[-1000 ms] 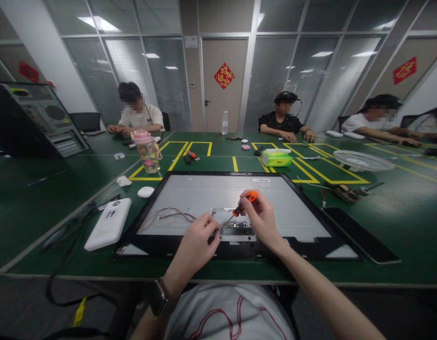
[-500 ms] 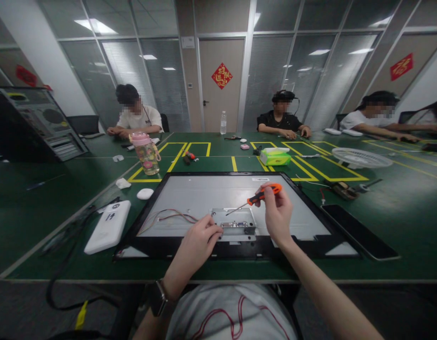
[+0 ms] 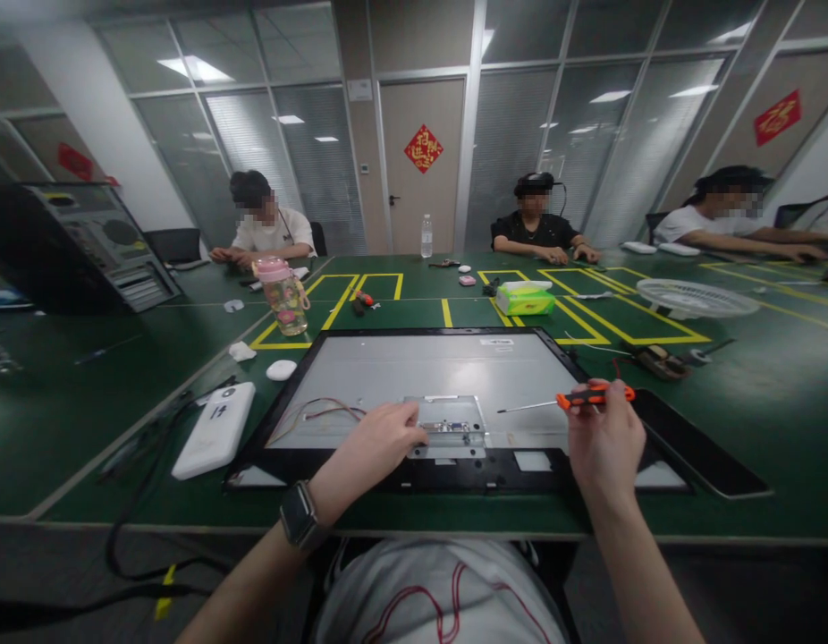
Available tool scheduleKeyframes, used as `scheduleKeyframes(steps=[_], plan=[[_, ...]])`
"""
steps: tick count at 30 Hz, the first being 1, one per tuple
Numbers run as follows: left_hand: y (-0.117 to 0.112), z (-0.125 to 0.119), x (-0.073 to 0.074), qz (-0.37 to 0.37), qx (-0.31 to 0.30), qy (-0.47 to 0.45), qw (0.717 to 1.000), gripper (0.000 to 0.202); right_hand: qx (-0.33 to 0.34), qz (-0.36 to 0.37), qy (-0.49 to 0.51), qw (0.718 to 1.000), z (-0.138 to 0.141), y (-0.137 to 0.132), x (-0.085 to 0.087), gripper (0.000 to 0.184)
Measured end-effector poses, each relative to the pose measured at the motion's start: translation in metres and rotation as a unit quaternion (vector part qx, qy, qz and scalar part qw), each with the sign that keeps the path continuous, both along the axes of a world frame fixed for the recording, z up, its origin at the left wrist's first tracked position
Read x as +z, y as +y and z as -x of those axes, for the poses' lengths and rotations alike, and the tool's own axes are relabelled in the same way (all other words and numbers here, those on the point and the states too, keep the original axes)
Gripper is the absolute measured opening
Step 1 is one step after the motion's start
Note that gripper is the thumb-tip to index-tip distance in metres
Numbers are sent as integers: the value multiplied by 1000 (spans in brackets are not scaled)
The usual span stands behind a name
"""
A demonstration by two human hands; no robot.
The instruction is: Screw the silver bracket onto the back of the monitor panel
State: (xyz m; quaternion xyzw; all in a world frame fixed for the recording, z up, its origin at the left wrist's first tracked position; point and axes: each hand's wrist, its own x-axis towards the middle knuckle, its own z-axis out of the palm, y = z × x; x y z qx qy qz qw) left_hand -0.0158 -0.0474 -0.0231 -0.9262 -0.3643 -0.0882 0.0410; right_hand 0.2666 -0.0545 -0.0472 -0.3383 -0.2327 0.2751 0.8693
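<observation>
From my remote seat I log that the right hand has swung away to the panel's right side, taking the orange-and-black screwdriver off the bracket, where its tip sat a second ago. Its fingers are wrapped around the handle; the shaft points left, tip just beyond the bracket's right edge. I take this to mean no fastener is being turned at this moment.

The left hand has stayed at the bracket's left end, thumb and forefinger close together beside the small circuit board. The board sits on the bracket, toward the front edge of the grey panel, which lies flat on the green table. Thin wires run leftward from behind that hand.

Poorly seen: the left fingertips cover the board's left end, so I cannot tell whether they pinch a part or merely rest there. The wires' right-hand ends are hidden. Screws are too small to confirm, and the tip's height above the panel is hard to judge from this single view.
</observation>
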Motion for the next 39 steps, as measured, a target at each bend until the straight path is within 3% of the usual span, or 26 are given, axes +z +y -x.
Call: scheduleKeyframes(steps=[8, 15, 21, 31, 39], plan=[[8, 5, 1, 12, -43, 1, 999, 16, 19, 31, 11, 999, -2, 3, -5, 39], [14, 15, -13, 107, -52, -201, 972, 16, 30, 29, 36, 998, -1, 3, -4, 37], [17, 19, -16, 128, -30, -322, 937, 10, 37, 21, 53, 998, 0, 1, -1, 37], [17, 19, -16, 145, -27, -338, 930, 12, 36, 19, 41, 998, 0, 3, -4, 36], [19, 19, -16, 109, -38, -321, 940, 12, 42, 24, 79, 996, 2, 1, 2, 42]])
